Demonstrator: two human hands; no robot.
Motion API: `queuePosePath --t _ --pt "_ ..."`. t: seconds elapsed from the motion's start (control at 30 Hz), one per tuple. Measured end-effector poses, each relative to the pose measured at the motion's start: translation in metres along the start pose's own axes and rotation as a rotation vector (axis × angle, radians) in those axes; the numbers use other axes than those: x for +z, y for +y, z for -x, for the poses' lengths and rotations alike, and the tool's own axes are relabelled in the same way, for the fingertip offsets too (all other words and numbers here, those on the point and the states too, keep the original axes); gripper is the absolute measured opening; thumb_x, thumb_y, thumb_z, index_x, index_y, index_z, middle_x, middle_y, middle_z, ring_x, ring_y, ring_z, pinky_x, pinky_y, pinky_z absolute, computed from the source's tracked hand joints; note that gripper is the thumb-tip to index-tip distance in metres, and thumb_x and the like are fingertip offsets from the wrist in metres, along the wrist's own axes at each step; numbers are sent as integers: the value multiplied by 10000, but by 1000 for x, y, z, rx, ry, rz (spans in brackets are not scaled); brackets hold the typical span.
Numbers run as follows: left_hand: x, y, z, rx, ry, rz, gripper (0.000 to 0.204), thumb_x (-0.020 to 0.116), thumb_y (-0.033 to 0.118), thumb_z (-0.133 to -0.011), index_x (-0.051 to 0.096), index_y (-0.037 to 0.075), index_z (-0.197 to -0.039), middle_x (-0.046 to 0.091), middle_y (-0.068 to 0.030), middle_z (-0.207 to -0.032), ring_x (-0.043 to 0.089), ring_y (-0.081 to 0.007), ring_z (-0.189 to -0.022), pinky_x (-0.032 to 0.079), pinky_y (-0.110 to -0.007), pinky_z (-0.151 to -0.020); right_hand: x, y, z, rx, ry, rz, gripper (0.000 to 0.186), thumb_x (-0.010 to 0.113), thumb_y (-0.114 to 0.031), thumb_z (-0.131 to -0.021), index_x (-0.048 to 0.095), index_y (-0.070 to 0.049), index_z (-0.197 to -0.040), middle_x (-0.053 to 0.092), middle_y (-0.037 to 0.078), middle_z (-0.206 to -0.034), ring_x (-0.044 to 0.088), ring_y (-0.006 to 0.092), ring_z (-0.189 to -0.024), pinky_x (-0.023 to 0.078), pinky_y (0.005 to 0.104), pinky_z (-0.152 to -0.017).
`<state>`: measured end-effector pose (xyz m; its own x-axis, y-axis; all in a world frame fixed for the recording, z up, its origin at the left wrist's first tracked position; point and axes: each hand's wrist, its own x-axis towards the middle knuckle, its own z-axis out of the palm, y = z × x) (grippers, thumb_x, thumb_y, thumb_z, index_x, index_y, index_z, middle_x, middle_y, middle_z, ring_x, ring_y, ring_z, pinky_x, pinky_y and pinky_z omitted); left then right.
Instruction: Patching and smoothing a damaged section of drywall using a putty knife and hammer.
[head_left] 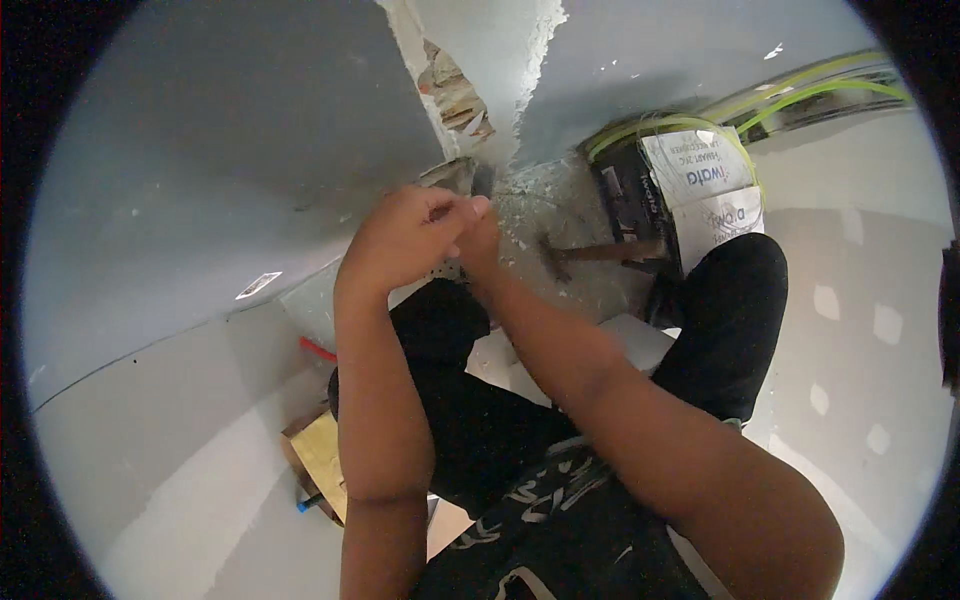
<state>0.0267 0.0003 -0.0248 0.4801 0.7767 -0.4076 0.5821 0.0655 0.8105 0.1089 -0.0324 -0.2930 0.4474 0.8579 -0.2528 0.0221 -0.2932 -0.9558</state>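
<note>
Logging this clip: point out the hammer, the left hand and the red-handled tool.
hammer [600,252], head view, wooden handle.
left hand [405,238], head view, back of hand.
red-handled tool [318,349], head view, red handle.

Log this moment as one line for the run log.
left hand: closed, by broken wall opening | right hand: mostly hidden behind left | hammer: lying on floor, untouched

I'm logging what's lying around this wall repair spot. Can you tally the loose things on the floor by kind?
Hammer: 1
Printed bag: 1
Red-handled tool, mostly hidden: 1
Yellowish board piece: 1
Blue-tipped pen or marker: 1
Total: 5

Both hands meet at the broken wall edge; what they hold cannot be told.
</note>
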Motion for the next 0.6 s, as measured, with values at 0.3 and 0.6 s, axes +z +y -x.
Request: queuePosePath --t 0.3,0.6 --pt "-3 -4 3 -8 -37 -117 529 601 494 -883 695 -25 -843 634 -98 -631 619 -154 -562 468 -311 -558 -12 -76 -55 14 220 57 258 633 -103 -763 604 33 -980 673 171 -879 659 350 -799 509 437 -712" --pt "2 3 3 -6 -44 -65 525 602 487 -884 693 -26 -822 638 -103 -643 641 -152 -572 477 -309 -573 -16 -8 33 -166 112 -133 444 683 -172 -754 564 24 -1134 640 226 -983 628 390 -930 503 458 -792"
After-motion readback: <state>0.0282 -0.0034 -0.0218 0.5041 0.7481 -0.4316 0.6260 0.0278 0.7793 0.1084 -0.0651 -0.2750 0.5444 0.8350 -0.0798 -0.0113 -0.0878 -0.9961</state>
